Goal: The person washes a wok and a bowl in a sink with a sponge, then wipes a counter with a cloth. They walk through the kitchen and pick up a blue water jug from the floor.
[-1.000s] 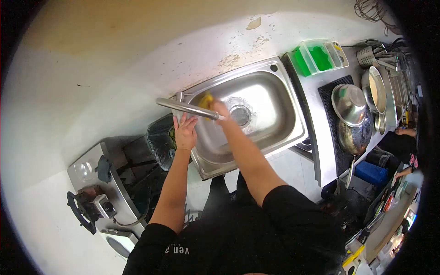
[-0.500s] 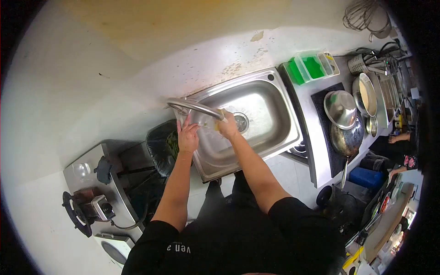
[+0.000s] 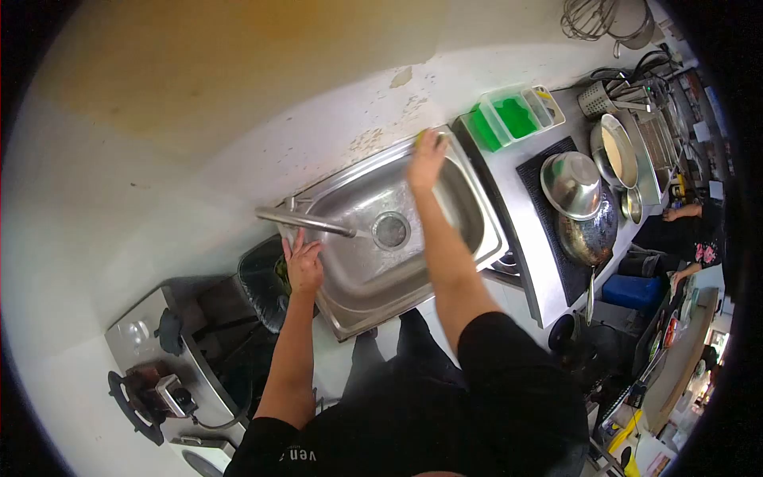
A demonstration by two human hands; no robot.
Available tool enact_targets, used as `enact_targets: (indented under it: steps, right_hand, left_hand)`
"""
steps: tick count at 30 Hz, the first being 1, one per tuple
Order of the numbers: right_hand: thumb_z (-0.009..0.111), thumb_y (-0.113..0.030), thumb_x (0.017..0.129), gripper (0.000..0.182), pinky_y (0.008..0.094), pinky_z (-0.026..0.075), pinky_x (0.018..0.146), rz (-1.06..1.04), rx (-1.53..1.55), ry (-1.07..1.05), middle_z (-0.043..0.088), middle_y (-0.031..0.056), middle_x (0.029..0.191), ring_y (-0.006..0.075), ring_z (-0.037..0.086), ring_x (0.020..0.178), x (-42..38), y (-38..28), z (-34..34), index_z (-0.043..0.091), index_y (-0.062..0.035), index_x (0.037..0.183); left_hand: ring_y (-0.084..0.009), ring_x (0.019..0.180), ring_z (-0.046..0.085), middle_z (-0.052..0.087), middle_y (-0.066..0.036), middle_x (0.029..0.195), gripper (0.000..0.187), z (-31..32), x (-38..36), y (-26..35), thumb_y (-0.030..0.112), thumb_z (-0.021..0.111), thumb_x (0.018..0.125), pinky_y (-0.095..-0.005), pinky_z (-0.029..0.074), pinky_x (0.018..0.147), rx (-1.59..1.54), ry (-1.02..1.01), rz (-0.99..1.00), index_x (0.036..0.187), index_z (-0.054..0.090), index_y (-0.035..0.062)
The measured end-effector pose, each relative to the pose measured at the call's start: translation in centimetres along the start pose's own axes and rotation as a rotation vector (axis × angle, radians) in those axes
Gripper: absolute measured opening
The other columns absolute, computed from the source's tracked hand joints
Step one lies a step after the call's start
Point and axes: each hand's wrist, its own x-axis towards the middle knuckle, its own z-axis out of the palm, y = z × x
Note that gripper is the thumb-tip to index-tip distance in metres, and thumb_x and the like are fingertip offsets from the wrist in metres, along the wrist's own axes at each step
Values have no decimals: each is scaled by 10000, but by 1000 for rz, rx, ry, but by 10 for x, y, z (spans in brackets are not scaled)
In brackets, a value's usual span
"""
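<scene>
My right hand [image 3: 427,163] presses a small yellow-green sponge [image 3: 420,137], mostly hidden under its fingers, on the back rim near the far right corner of the steel sink [image 3: 469,171]. At the sink's left edge rests my left hand [image 3: 304,264], fingers apart and holding nothing. Just above it, the curved metal faucet [image 3: 306,220] reaches over the basin. The round drain [image 3: 390,230] is uncovered in the basin floor, which looks wet.
Right of the sink, a counter bears a green-and-clear container [image 3: 513,118], an upturned metal bowl [image 3: 572,184], and a blackened pan [image 3: 590,234]. A lined bin [image 3: 262,290] stands left of the sink. A burner [image 3: 143,397] is lower left. Another person [image 3: 691,230] is far right.
My right hand has moved from beside the faucet's end to the sink's far right corner with the sponge. My left hand stays at the left edge. The view has shifted slightly.
</scene>
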Motion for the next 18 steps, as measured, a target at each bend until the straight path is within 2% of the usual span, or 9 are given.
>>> enact_targets:
  steps: [2, 3, 4, 6, 7, 9, 12, 14, 18]
  right_hand:
    - [496, -17, 731, 705, 438, 164, 1118, -224, -316, -122, 252, 204, 1448, 405, 183, 1346, -35, -27, 23, 261, 19, 1395]
    - [446, 47, 743, 698, 468, 180, 1116, -254, 26, -93, 275, 222, 1429, 397, 211, 1339, -62, -49, 12, 230, 13, 1406]
    - [470, -233, 884, 529, 405, 215, 1100, -125, 542, -166, 305, 203, 1423, 352, 287, 1315, -78, -67, 17, 361, -41, 1365]
    - [455, -292, 902, 485, 398, 265, 1073, -931, -147, -202, 374, 188, 1387, 356, 327, 1290, -115, -83, 51, 409, -95, 1343]
    - [455, -292, 902, 485, 398, 265, 1073, -935, -146, -198, 374, 188, 1387, 356, 327, 1290, -120, -93, 23, 409, -95, 1343]
    - [483, -258, 869, 458, 407, 273, 1070, -304, 631, -1169, 419, 139, 1371, 360, 345, 1279, -116, -126, -60, 454, -160, 1316]
    - [504, -167, 838, 426, 481, 267, 1065, -997, -95, -652, 443, 55, 1364, 288, 340, 1304, -83, -81, -46, 501, -226, 1260]
    - [480, -50, 809, 452, 421, 297, 1059, -1026, -99, -555, 448, 73, 1342, 300, 356, 1286, -27, -27, -52, 505, -150, 1250]
    - [466, -157, 850, 452, 437, 338, 1015, -789, -538, -466, 373, 40, 1405, 339, 280, 1316, 15, 88, -101, 466, -167, 1302]
  left_hand:
    - [-236, 1255, 420, 652, -30, 1004, 251, -4, -1, 2, -31, 549, 668, -543, 161, 1092, -2, -1, 9, 831, 675, 114]
    - [-237, 1257, 419, 652, -31, 1005, 247, -4, 2, 4, -29, 552, 667, -543, 164, 1091, -1, 5, 16, 831, 674, 111]
    - [-241, 1259, 416, 651, -29, 1007, 243, -3, 2, 4, -29, 555, 665, -543, 163, 1092, 17, -10, 7, 829, 675, 103]
    - [-238, 1262, 413, 652, -34, 999, 237, -4, 3, 6, -28, 554, 665, -544, 162, 1092, 25, -16, 7, 824, 675, 99]
    - [-235, 1265, 410, 653, -38, 991, 231, -4, 3, 6, -27, 553, 666, -544, 162, 1092, 42, -26, 5, 819, 674, 96]
    - [-232, 1266, 409, 655, -45, 982, 225, -4, 2, 4, -26, 550, 669, -545, 161, 1092, 51, -27, 10, 814, 674, 92]
    - [-227, 1265, 411, 656, -55, 970, 216, 0, 0, 2, -24, 544, 675, -546, 161, 1093, 35, -24, 15, 806, 673, 90]
    - [-221, 1256, 423, 657, -55, 970, 207, 0, 0, 1, -21, 537, 694, -545, 164, 1093, 37, 15, 24, 799, 672, 95]
    - [-205, 1256, 420, 659, -47, 973, 197, -6, 1, 7, -14, 532, 725, -535, 167, 1097, 8, 15, -3, 801, 679, 92]
